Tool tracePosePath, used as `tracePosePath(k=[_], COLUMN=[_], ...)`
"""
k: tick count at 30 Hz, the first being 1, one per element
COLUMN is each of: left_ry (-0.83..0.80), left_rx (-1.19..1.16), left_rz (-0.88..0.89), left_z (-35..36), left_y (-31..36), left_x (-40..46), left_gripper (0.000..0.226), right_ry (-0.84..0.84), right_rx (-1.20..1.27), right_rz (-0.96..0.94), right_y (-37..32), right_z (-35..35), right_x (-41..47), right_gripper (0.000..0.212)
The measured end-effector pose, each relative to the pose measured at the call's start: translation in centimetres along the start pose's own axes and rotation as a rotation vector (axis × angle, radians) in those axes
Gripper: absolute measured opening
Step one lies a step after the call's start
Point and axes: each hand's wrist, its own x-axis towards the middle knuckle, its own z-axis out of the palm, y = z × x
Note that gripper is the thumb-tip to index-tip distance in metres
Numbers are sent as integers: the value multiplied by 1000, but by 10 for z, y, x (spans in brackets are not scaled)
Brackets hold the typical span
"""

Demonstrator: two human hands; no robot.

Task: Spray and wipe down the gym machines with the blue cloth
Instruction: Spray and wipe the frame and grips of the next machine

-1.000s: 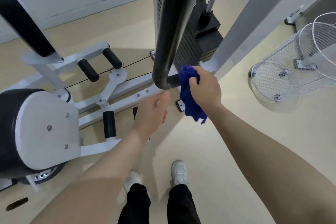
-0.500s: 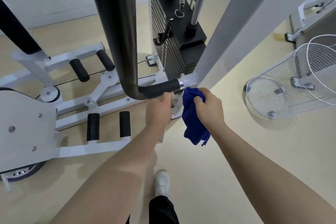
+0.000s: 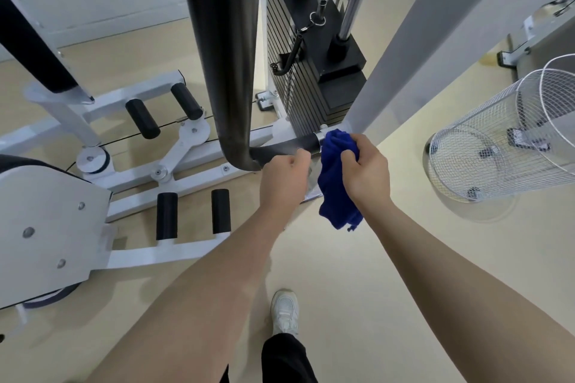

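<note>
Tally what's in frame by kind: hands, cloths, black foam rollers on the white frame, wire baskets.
Hands: 2, left hand at the black handle, right hand gripping the blue cloth
Cloths: 1
Black foam rollers: 4
Wire baskets: 1
Total: 8

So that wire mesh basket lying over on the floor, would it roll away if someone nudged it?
Probably yes. The wire basket lies on its side and looks cylindrical, so a nudge across its length would likely roll it on the smooth floor. Being open mesh, it is likely light for its size. It should stay fairly stiff when picked up, though thin wire might dent.
</note>
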Motion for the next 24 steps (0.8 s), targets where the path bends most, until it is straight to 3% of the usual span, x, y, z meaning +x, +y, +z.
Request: tracePosePath(k=[3,7,11,14,18,20,22,24], left_ry=[-19,-172,-30,127,200,176,122,67], left_rx=[-1,99,131,154,188,145,94,41], left_rz=[-73,-107,-46,13,220,282,249,179], left_z=[-5,-25,-68,-95,-110,-110,-110,-109], left_y=[-5,-31,-51,-54,-51,-44,-36,-31], left_x=[-5,-19,-15,-5,4,6,5,5], left_gripper=[40,47,44,22,59,54,40,36], right_ry=[12,-19,-11,-65,-284,-288,-200,-116], right_rx=[4,-119,-312,-256,-62,-237,-617,-925], right_rz=[6,-108,-262,-276,-371,-531,-675,-660], right_y=[6,2,-8,-19,-31,-22,-14,-13], right_z=[1,22,48,71,89,81,65,50], right_x=[0,6,18,14,-5,-2,12,27], right_gripper=[33,30,38,35,38,44,45,43])
